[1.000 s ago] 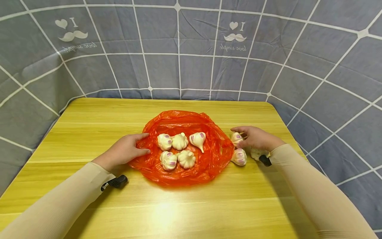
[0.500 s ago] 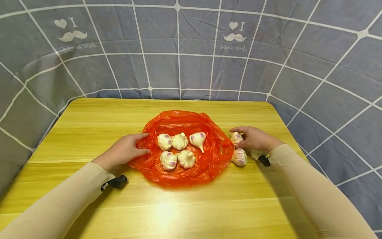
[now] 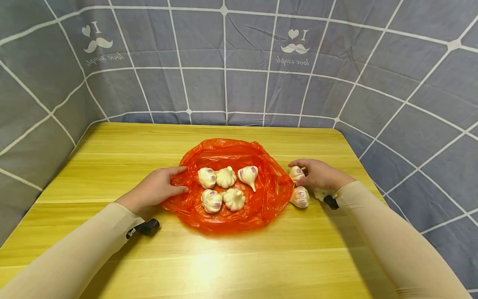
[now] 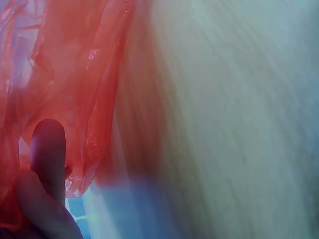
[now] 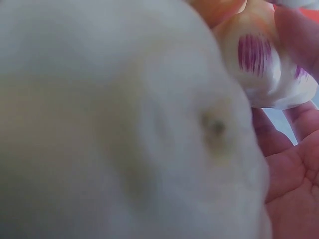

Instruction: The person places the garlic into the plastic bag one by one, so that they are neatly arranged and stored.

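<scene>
A red plastic bag [image 3: 224, 224] lies spread with its mouth wide on the table, several garlic bulbs [image 3: 234, 199] inside it. My left hand [image 3: 157, 189] holds the bag's left edge between thumb and fingers; in the left wrist view a finger [image 4: 49, 149] shows dark against the red film. At the bag's right side, my right hand [image 3: 323, 174] grips a white garlic bulb [image 3: 296, 174] with purple streaks. Another bulb [image 3: 300, 197] sits just in front of that one. Partly hidden under the right wrist is one more bulb [image 5: 149, 124], large and blurred in the right wrist view.
The wooden table [image 3: 209, 270] has a bright glare spot near its front. A grey checked curtain [image 3: 242, 91] hangs behind and along both sides. Black wrist camera mounts [image 3: 148, 227] sit under the sleeves, the right one close beside a bulb.
The curtain's left side has shifted in its folds. Both hands, the bag and the garlic bulbs keep practically the same places.
</scene>
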Action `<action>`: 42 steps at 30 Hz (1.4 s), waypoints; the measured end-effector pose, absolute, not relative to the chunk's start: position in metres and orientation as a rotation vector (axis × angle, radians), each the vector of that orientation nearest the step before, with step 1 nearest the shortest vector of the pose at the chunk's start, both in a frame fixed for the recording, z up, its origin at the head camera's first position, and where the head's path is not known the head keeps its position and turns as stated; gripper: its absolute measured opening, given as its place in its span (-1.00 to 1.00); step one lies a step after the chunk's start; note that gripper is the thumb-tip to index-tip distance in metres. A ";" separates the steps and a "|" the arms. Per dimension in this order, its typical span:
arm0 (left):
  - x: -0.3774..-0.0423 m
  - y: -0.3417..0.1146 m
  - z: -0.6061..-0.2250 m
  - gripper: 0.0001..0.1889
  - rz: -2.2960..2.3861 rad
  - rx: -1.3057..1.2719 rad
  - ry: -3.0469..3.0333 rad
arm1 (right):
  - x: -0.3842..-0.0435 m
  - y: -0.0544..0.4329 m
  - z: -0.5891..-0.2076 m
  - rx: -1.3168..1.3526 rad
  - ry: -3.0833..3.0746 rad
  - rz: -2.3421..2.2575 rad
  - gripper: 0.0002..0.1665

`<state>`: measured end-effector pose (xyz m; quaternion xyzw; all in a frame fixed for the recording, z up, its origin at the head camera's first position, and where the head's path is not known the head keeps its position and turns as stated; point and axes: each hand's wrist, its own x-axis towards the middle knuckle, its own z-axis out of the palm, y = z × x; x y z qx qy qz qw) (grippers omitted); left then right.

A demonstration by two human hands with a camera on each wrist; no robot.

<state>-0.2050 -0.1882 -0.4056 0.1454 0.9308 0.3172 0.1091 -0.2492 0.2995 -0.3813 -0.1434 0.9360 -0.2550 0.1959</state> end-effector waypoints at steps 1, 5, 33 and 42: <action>-0.205 -0.188 -0.406 -0.21 0.932 0.430 2.738 | -0.249 0.299 -0.381 -0.399 2.622 -0.713 -0.22; -0.205 -0.188 -0.406 -0.21 0.933 0.438 2.740 | -0.248 0.299 -0.381 -0.393 2.619 -0.719 -0.23; -0.206 -0.188 -0.405 -0.20 0.953 0.426 2.708 | -0.248 0.300 -0.383 -0.395 2.616 -0.733 -0.27; -0.205 -0.188 -0.406 -0.20 0.958 0.430 2.716 | -0.247 0.300 -0.382 -0.414 2.638 -0.712 -0.28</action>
